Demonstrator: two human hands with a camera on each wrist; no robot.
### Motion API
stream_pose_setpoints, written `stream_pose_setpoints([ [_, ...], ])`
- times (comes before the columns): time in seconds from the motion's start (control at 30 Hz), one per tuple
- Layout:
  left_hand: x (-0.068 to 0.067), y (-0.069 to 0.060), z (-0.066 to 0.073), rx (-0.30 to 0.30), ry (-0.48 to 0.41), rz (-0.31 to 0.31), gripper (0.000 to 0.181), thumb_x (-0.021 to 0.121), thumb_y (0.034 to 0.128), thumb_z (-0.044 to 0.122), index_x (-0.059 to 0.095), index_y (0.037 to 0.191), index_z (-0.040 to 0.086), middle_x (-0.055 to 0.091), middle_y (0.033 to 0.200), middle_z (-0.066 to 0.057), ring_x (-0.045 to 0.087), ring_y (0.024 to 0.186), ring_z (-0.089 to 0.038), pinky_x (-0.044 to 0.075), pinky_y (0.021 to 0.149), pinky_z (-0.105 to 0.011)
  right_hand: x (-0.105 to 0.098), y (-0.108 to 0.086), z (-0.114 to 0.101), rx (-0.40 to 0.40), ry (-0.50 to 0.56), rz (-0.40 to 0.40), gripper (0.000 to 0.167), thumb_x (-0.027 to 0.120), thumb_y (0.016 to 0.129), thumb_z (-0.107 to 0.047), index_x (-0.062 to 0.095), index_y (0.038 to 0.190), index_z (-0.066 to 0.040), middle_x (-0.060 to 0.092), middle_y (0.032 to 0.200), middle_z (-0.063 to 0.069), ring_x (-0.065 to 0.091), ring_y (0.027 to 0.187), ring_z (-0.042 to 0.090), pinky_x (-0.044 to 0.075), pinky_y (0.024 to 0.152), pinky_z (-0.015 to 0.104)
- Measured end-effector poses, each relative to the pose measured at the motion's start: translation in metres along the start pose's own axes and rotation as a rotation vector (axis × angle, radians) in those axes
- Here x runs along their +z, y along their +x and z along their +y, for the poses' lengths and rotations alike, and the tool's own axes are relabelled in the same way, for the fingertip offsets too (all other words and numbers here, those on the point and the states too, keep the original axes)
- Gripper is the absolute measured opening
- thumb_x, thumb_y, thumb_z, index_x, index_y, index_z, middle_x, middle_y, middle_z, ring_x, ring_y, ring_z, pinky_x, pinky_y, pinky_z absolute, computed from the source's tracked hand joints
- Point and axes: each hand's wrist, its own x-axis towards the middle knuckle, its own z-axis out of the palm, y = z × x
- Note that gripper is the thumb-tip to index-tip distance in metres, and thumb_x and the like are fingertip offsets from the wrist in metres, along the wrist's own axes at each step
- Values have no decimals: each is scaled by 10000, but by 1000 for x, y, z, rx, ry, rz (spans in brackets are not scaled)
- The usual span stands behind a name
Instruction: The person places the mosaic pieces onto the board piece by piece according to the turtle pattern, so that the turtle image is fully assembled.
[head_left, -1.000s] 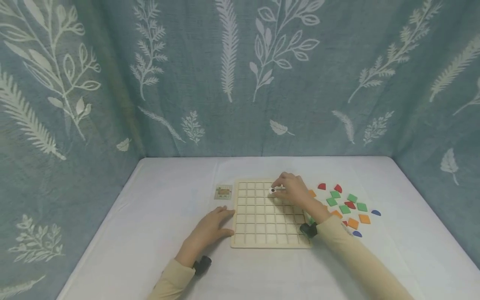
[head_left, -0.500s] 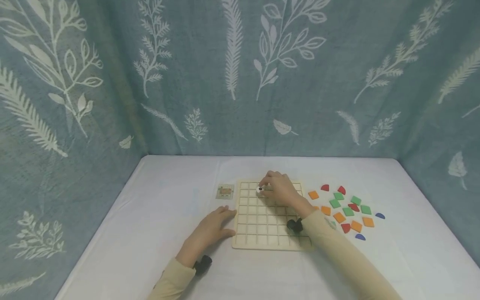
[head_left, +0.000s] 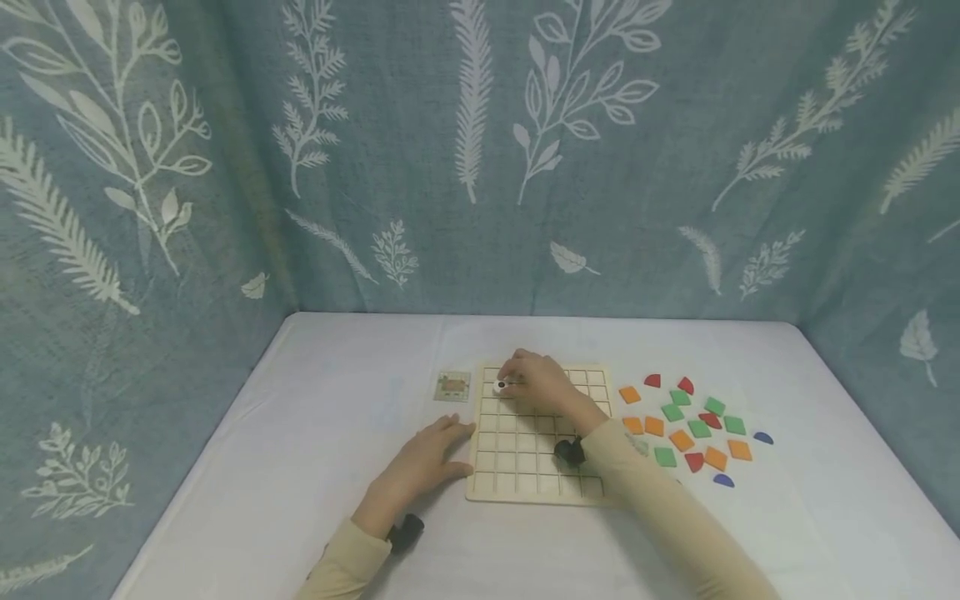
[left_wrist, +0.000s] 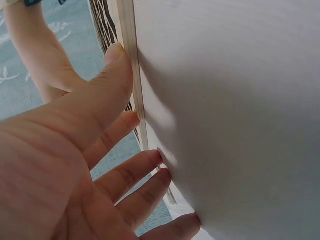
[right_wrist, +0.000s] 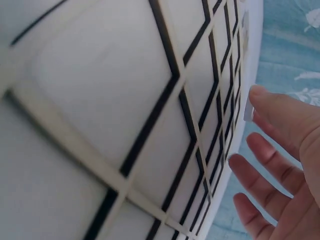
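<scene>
In the head view a pale wooden grid board [head_left: 516, 463] lies on the white table. Over its back left part, my right hand [head_left: 542, 382] pinches a white piece with a black dot [head_left: 500, 386] between thumb and forefinger. The right wrist view shows that white piece [right_wrist: 248, 108] edge-on, with the other fingers spread apart. My left hand [head_left: 423, 457] touches the board's left edge. Up close in the left wrist view, the left thumb [left_wrist: 118, 65] presses the board's side and the fingers are extended along it.
A small picture card [head_left: 453, 386] lies left of the board's back corner. To the right are scattered orange squares [head_left: 682, 440], green squares [head_left: 700, 428], red quarter-round pieces [head_left: 686, 385] and blue half-round pieces [head_left: 723, 481]. A patterned curtain [head_left: 420, 167] hangs behind the table.
My right hand has moved left across the back of the board, carrying the white piece towards the left edge. The left hand keeps its place by the board.
</scene>
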Motion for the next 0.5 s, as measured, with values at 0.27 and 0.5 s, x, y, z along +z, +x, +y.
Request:
stream_pose_setpoints([
  [0.27, 0, 1, -2, 8, 2, 2, 601, 699, 791, 299, 506, 1315, 76, 384, 1421, -220, 328, 1325, -407, 275, 1063, -611, 5, 5, -3, -16, -7, -2, 238, 693, 840, -272, 669, 1038, -142, 614, 927, -6, 615, 856, 151, 531, 747, 314],
  [0.5, 0, 0, -1, -6, -3, -7, 605, 699, 788, 309, 507, 1316, 83, 386, 1425, -208, 325, 1333, -390, 277, 1069, -599, 9, 9, -3, -22, -6, -24, 219, 681, 850, -273, 680, 1036, -157, 605, 909, -9, 568, 789, 126, 508, 697, 275],
])
